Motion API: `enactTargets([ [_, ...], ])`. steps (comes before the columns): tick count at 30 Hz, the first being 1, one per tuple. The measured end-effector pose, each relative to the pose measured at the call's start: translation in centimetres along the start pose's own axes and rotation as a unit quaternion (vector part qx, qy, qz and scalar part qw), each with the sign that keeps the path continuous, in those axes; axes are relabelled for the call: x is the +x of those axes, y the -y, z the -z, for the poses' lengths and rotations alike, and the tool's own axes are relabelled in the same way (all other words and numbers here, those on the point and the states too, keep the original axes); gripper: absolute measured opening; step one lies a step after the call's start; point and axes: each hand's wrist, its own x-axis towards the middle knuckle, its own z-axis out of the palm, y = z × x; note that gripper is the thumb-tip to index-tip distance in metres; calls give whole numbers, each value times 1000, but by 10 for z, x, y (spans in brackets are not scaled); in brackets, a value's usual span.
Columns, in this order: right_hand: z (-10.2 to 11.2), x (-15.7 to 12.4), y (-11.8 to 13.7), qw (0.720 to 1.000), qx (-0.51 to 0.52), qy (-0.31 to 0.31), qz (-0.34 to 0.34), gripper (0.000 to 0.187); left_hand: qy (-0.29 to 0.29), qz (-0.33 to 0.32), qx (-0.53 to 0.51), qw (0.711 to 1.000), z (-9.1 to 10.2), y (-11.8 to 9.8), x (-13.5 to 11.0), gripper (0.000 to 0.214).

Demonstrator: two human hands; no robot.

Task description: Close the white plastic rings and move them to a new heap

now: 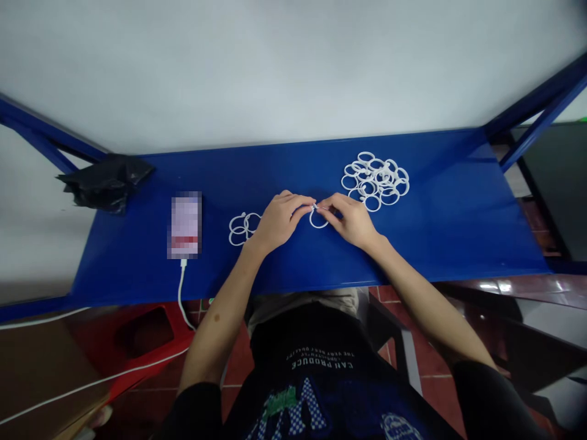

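Observation:
Above the middle of the blue table, a thin white ring point(318, 227) is pinched between my two hands. My left hand point(279, 220) grips its top left part with thumb and forefinger. On the other side, my right hand point(351, 219) closes its fingertips on the ring's top right. The fingertips hide part of the ring's top. Beside my left hand lies a small group of similar white rings point(238, 231), partly covered by that hand. Beyond my right hand is a larger overlapping pile of white rings point(376, 180), some with small knobs.
A phone point(184, 226) with a blurred screen lies on the left of the blue table point(440, 238), its white cable point(181, 293) hanging over the front edge. A crumpled black plastic bag point(107, 180) sits at the far left corner. Blue metal posts flank the table before a white wall.

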Motion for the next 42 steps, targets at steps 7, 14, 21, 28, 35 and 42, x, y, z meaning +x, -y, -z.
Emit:
enactTargets([
  [7, -13, 7, -11, 994, 60, -77, -40, 18, -41, 7, -44, 998, -8, 7, 15, 12],
  [14, -27, 3, -17, 996, 23, -74, 35, 22, -101, 15, -47, 994, -32, 14, 11, 13],
  [21, -22, 6, -10, 994, -56, -61, 76, 23, -136, 17, -69, 988, -34, 13, 9, 16],
  [28, -24, 13, -5, 965, -230, -123, 6, 29, -122, 59, -132, 982, -36, 7, 3, 21],
  [35, -14, 7, -2, 992, -97, -57, 55, 24, -126, 17, -3, 992, -29, 18, 0, 25],
  [42, -6, 3, -5, 990, -83, 7, 112, 17, -83, -7, 40, 996, -29, 22, -4, 28],
])
